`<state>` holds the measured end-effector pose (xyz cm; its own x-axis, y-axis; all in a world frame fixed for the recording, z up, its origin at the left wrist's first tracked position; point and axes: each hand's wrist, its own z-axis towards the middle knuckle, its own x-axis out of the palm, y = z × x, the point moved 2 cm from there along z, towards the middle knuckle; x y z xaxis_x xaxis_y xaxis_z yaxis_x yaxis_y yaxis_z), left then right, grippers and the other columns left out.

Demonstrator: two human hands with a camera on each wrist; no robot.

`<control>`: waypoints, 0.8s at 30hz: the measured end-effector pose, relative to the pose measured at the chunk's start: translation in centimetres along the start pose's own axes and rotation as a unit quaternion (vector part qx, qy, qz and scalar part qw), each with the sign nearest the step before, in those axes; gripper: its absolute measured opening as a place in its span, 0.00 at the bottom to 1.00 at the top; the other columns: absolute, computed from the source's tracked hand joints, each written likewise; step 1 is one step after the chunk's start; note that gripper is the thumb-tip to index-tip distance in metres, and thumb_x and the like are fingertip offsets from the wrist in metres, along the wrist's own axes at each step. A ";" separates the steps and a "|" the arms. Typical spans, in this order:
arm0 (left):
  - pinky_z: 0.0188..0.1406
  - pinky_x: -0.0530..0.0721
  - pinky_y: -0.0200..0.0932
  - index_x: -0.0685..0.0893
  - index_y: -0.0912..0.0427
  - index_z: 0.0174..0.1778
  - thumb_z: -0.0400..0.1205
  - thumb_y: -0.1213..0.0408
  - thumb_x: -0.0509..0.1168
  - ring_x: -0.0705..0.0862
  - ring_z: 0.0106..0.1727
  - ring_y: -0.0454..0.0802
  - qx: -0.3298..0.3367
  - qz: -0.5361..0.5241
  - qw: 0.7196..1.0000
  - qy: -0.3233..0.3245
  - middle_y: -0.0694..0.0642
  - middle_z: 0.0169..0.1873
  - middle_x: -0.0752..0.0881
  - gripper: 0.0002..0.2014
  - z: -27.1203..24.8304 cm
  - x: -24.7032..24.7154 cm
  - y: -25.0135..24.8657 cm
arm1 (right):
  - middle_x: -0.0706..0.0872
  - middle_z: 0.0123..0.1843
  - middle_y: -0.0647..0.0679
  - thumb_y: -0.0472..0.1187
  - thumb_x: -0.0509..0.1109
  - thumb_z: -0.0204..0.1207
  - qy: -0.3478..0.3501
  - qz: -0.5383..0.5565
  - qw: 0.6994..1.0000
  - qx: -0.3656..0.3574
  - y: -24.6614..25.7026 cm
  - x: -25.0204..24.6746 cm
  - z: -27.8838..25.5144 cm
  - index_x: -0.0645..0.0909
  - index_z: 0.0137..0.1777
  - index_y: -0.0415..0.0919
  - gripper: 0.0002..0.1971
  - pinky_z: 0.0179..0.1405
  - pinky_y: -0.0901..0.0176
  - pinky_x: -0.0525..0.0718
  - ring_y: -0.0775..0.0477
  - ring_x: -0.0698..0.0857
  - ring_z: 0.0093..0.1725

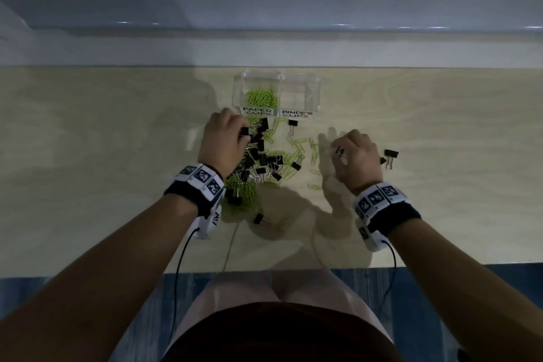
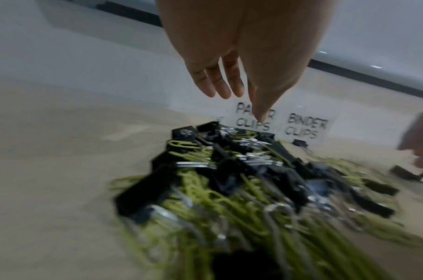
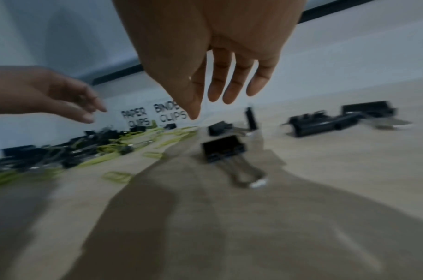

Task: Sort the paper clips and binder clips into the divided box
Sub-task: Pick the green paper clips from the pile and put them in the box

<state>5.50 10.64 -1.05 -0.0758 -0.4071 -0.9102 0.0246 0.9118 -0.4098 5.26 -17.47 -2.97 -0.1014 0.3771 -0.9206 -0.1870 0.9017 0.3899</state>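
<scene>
A clear divided box (image 1: 311, 88) stands at the back of the table, labelled PAPER CLIPS on the left and BINDER CLIPS on the right. Green paper clips (image 1: 262, 98) lie in its left compartment; the right one looks empty. A mixed pile of black binder clips and green paper clips (image 1: 255, 161) lies in front of the box. My left hand (image 1: 235, 138) hovers over the pile (image 2: 229, 180), its fingers (image 2: 220, 87) hanging relaxed and holding nothing. My right hand (image 1: 342, 151) hangs with loose fingers (image 3: 229, 91) just above a binder clip (image 3: 223, 151) on the table.
Loose binder clips lie apart from the pile: one (image 1: 390, 155) right of my right hand, one (image 1: 292, 124) below the BINDER CLIPS label, one (image 1: 258, 219) nearer me. Scattered paper clips (image 1: 302, 147) lie between my hands. The table's front edge (image 1: 440, 264) is close to my body.
</scene>
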 end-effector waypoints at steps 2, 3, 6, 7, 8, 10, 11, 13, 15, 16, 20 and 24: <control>0.61 0.78 0.49 0.82 0.58 0.55 0.80 0.61 0.66 0.77 0.58 0.52 0.057 -0.026 0.996 0.064 0.54 0.55 0.79 0.10 -0.3 0.9 -2.0 | 0.82 0.42 0.41 0.34 0.71 0.66 0.049 0.033 0.997 -0.052 2.1 1.0 -0.2 0.84 0.44 0.37 0.07 0.36 0.44 0.82 0.37 0.80 0.39; 0.61 0.79 0.49 0.82 0.58 0.56 0.80 0.61 0.65 0.76 0.58 0.51 0.084 -0.033 0.990 0.109 0.54 0.55 0.79 0.10 -0.6 1.6 -3.1 | 0.82 0.42 0.40 0.34 0.71 0.65 0.078 0.043 0.993 -0.076 3.2 1.5 -0.4 0.84 0.45 0.37 0.08 0.35 0.45 0.83 0.37 0.81 0.38; 0.59 0.80 0.51 0.78 0.59 0.64 0.79 0.59 0.68 0.74 0.61 0.54 0.115 0.015 0.971 0.208 0.56 0.58 0.76 0.18 -1.2 3.5 -4.9 | 0.80 0.45 0.38 0.37 0.73 0.66 0.146 0.054 0.984 -0.082 5.5 2.6 -0.6 0.83 0.55 0.37 0.16 0.39 0.48 0.84 0.36 0.80 0.42; 0.59 0.81 0.53 0.77 0.59 0.65 0.77 0.58 0.70 0.73 0.62 0.54 0.100 0.024 0.971 0.216 0.56 0.58 0.74 0.21 -1.2 3.8 -4.9 | 0.79 0.47 0.37 0.36 0.73 0.66 0.154 0.064 0.984 -0.058 5.8 2.8 -0.5 0.82 0.56 0.37 0.17 0.41 0.48 0.83 0.36 0.80 0.45; 0.58 0.81 0.53 0.77 0.59 0.64 0.75 0.57 0.72 0.74 0.62 0.55 0.082 0.020 0.973 0.216 0.56 0.59 0.74 0.23 -1.2 3.9 -4.7 | 0.78 0.49 0.37 0.35 0.74 0.65 0.159 0.073 0.984 -0.038 5.8 2.9 -0.4 0.82 0.54 0.36 0.16 0.42 0.48 0.82 0.36 0.79 0.47; 0.57 0.82 0.53 0.79 0.59 0.62 0.74 0.58 0.74 0.76 0.59 0.54 0.059 -0.013 0.975 0.213 0.56 0.59 0.75 0.22 -1.1 3.9 -4.2 | 0.77 0.50 0.37 0.33 0.73 0.66 0.174 0.085 0.981 -0.010 5.6 3.3 -0.2 0.83 0.48 0.34 0.10 0.43 0.47 0.82 0.35 0.78 0.49; 0.56 0.82 0.51 0.80 0.60 0.59 0.74 0.60 0.74 0.78 0.56 0.54 0.055 -0.029 0.975 0.212 0.56 0.58 0.76 0.20 -1.1 3.7 -3.9 | 0.77 0.50 0.37 0.33 0.72 0.67 0.183 0.092 0.979 -0.006 5.4 3.4 -0.2 0.83 0.45 0.33 0.07 0.43 0.47 0.81 0.35 0.78 0.49; 0.50 0.80 0.44 0.82 0.62 0.53 0.75 0.65 0.73 0.79 0.51 0.51 0.050 -0.060 0.975 0.207 0.54 0.54 0.77 0.13 -1.2 3.3 -3.2 | 0.77 0.48 0.36 0.35 0.67 0.68 0.188 0.112 0.976 -0.017 5.3 3.4 -0.4 0.82 0.41 0.33 0.06 0.42 0.48 0.80 0.34 0.78 0.47; 0.47 0.80 0.42 0.82 0.62 0.48 0.76 0.68 0.71 0.80 0.46 0.48 0.040 -0.094 0.975 0.197 0.52 0.48 0.77 0.07 -1.5 2.9 -2.5 | 0.78 0.45 0.36 0.36 0.62 0.67 0.165 0.140 0.976 -0.035 5.3 3.1 -0.7 0.82 0.39 0.32 0.09 0.41 0.50 0.79 0.35 0.79 0.44; 0.47 0.82 0.43 0.82 0.61 0.45 0.76 0.70 0.70 0.79 0.45 0.47 0.034 -0.112 0.975 0.190 0.50 0.46 0.77 0.05 -1.7 2.7 -2.1 | 0.79 0.43 0.35 0.35 0.61 0.66 0.143 0.156 0.977 -0.040 5.1 2.7 -0.9 0.82 0.37 0.31 0.09 0.39 0.51 0.79 0.36 0.80 0.41; 0.44 0.82 0.38 0.79 0.59 0.44 0.75 0.73 0.69 0.79 0.43 0.47 0.010 -0.179 0.974 0.135 0.51 0.43 0.80 0.07 -2.3 1.4 -0.7 | 0.80 0.39 0.38 0.25 0.67 0.66 0.033 0.181 0.983 0.006 2.9 1.1 -1.5 0.80 0.35 0.32 0.03 0.37 0.46 0.83 0.40 0.81 0.35; 0.45 0.82 0.38 0.80 0.61 0.48 0.75 0.72 0.70 0.81 0.44 0.48 -0.062 -0.216 0.974 0.020 0.55 0.44 0.82 0.08 -2.9 -0.5 1.9 | 0.80 0.40 0.39 0.26 0.70 0.68 -0.069 0.144 0.985 0.071 -0.9 -0.4 -1.9 0.82 0.37 0.34 0.04 0.37 0.54 0.81 0.41 0.81 0.36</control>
<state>2.74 12.77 -1.21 -0.0908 -0.7547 -0.6497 -0.1387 0.6556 -0.7422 3.56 -18.82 -2.88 0.0052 0.6382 -0.7698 -0.0294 0.7696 0.6378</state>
